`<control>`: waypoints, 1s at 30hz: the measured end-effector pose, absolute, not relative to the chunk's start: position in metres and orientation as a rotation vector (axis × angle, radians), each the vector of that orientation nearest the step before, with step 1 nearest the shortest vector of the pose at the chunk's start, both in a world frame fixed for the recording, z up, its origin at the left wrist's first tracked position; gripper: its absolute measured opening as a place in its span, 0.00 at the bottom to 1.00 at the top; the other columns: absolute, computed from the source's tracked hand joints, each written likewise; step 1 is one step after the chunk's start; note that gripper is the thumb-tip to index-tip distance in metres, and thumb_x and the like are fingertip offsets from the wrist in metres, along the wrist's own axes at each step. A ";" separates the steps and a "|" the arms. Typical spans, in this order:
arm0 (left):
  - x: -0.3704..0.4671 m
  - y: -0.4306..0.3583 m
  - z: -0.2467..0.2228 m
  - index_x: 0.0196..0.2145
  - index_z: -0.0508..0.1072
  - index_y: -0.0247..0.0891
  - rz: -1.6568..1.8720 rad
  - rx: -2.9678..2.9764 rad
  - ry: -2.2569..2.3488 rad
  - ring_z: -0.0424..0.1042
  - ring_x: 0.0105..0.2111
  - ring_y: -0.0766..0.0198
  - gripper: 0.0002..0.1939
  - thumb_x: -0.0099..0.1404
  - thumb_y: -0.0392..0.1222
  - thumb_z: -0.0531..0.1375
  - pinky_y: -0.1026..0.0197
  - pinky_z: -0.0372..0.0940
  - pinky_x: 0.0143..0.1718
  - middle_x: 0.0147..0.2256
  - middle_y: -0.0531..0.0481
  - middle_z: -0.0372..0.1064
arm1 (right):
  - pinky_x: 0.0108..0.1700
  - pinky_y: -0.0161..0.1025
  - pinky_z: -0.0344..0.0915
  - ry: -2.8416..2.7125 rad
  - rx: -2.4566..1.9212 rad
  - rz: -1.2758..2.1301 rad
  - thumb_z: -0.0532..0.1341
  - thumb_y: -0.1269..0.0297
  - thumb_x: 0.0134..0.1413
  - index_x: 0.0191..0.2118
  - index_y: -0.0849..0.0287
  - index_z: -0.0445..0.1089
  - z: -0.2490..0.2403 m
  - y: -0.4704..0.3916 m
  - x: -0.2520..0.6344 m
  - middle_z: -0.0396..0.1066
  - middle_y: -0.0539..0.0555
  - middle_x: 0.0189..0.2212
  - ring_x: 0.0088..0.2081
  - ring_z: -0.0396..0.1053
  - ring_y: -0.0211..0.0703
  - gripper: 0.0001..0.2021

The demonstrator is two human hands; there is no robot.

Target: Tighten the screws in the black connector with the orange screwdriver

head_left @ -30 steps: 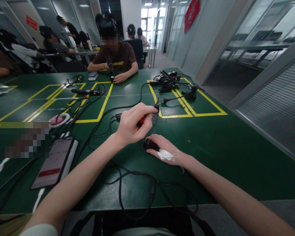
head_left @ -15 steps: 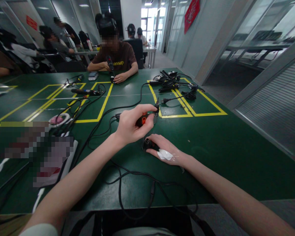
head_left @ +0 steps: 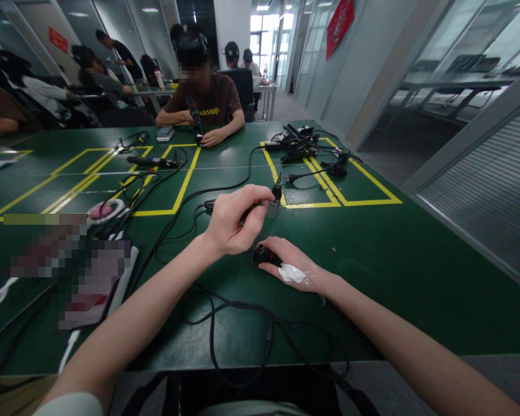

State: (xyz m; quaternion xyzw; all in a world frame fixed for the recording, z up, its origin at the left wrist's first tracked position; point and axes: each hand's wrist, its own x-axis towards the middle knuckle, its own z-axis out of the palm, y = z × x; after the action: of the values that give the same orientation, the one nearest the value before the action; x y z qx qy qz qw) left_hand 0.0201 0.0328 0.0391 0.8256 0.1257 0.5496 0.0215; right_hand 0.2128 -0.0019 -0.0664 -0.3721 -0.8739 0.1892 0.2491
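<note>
Near the table's middle, my left hand (head_left: 238, 219) has its fingers curled at a small black pointed piece (head_left: 277, 188) with a shiny collar. This piece stands tip up, touching my index fingertip, with the thumb just below. Something dark lies behind those curled fingers, mostly hidden. A little nearer to me, my right hand (head_left: 292, 263) lies low on the table, its thumb and fingers around a black cylindrical part (head_left: 260, 253) whose round metal-ringed end faces up. White tape covers the back of that hand.
Black cables (head_left: 225, 303) loop across the green table (head_left: 394, 277). A phone (head_left: 97, 283) and a tape roll (head_left: 106, 211) lie left. Corded black tools (head_left: 299, 141) are piled at the back right. Opposite, a person (head_left: 205, 98) works with a handheld tool.
My left fingertips have drawn slightly left against the pointed piece, and the orange spot seen between them is now hidden. My right hand and its part have not visibly moved.
</note>
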 end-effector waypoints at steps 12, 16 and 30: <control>0.020 0.033 0.038 0.46 0.72 0.37 1.721 2.603 0.440 0.72 0.23 0.70 0.11 0.71 0.36 0.52 0.66 0.65 0.26 0.31 0.52 0.77 | 0.45 0.49 0.69 -2.369 -1.010 0.518 0.65 0.62 0.64 0.50 0.59 0.68 -0.067 -0.002 0.212 0.74 0.58 0.42 0.41 0.71 0.51 0.12; 0.020 0.034 0.038 0.46 0.73 0.37 1.731 2.621 0.450 0.77 0.29 0.68 0.11 0.71 0.35 0.52 0.66 0.68 0.28 0.34 0.50 0.79 | 0.45 0.49 0.69 -2.379 -1.029 0.517 0.65 0.62 0.64 0.50 0.59 0.68 -0.066 -0.002 0.212 0.74 0.58 0.42 0.41 0.72 0.51 0.12; 0.021 0.034 0.038 0.44 0.74 0.36 1.782 2.635 0.435 0.77 0.29 0.69 0.11 0.69 0.33 0.54 0.67 0.70 0.30 0.34 0.49 0.80 | 0.46 0.50 0.69 -2.380 -1.020 0.509 0.64 0.62 0.65 0.50 0.59 0.68 -0.065 -0.003 0.212 0.75 0.60 0.43 0.42 0.72 0.52 0.12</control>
State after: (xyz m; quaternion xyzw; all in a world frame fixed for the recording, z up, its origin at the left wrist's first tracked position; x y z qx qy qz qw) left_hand 0.0212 0.0336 0.0382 0.8201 0.1356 0.5548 -0.0344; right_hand 0.2122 -0.0026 -0.0655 -0.3744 -0.8736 0.1868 0.2486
